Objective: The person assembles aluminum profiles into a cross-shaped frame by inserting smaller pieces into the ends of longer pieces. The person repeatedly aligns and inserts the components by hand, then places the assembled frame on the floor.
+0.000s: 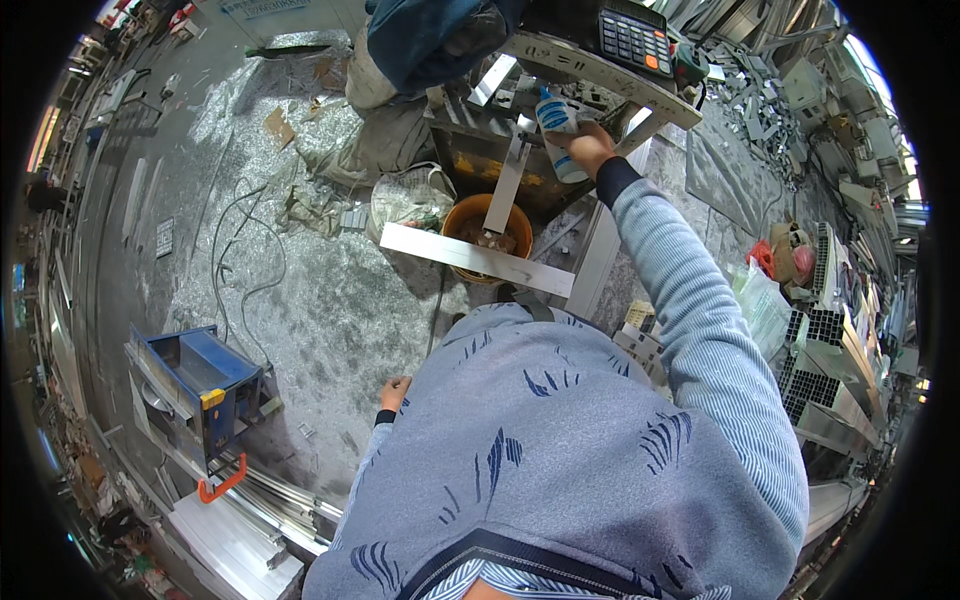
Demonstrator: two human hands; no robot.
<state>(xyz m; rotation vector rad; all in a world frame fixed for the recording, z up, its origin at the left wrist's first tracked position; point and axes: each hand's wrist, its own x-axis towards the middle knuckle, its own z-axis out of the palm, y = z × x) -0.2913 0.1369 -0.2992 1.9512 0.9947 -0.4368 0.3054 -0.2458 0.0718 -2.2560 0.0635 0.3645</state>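
While the left hand (395, 394) hangs beside the shirt (560, 430), its grip too hidden to tell, a metal bar (470, 259) crosses above the orange bucket (462, 215); rightward, the white-and-blue bottle (553, 112) is near the bench frame (605, 77), clasped mid-body by the right hand (590, 150), a natural hold for steadiness.

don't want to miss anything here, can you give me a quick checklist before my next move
1. Bottle gripped by the right hand: ok, fingers are around its body.
2. Bottle open or shut at its tip: cannot tell, too small to make out.
3. Left hand free: cannot tell, it is partly hidden.
4. Calculator apart from the bottle: ok.
5. Floor free of loose cable: not ok, a cable lies in curves on the left.
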